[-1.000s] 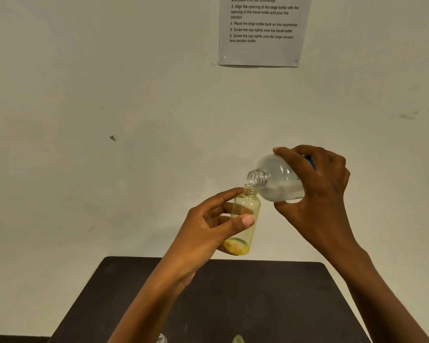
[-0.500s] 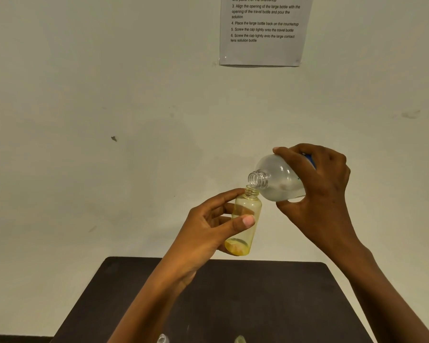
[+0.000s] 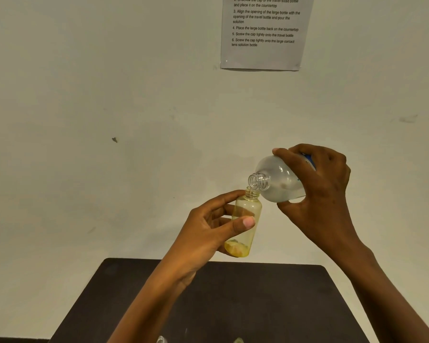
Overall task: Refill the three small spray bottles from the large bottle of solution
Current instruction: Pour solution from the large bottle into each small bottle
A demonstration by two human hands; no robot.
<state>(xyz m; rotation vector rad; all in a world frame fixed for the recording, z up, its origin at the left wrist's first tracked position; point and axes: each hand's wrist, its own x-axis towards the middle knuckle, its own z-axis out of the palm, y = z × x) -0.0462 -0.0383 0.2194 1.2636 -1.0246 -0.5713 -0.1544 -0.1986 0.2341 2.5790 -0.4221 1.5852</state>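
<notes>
Pale wall (image 3: 109,70) fills most of what I see. A printed sheet (image 3: 263,33) of numbered steps is taped high up, right of centre, and a small dark mark (image 3: 114,139) sits further left. Below, the dark counter (image 3: 233,305) runs to the bottom edge. There a clear tip (image 3: 160,339) and a yellowish tip (image 3: 238,340) just poke into view, too cropped to make out.

Both my hands are raised above the counter, in front of the wall. My left hand (image 3: 203,238) holds the small bottle (image 3: 249,209) close to upright. My fingers (image 3: 221,200) curl round its far side, with the forefinger reaching up to the neck, and my thumb lies across the front. It is clamped firmly, not loose. The bottle is yellow-tinted and uncapped, its threaded neck bare. A shallow layer of yellow liquid lies at the bottom.

My right hand (image 3: 325,191) grips the large bottle (image 3: 280,181) round its body, forefinger over the top and thumb underneath. A strip of blue label shows beside my knuckles. This bottle is tipped steeply, and its open threaded neck points down and to the left. Its mouth sits directly over the small bottle's neck, the two lips touching or very nearly so. I cannot tell whether anything is running between them.
</notes>
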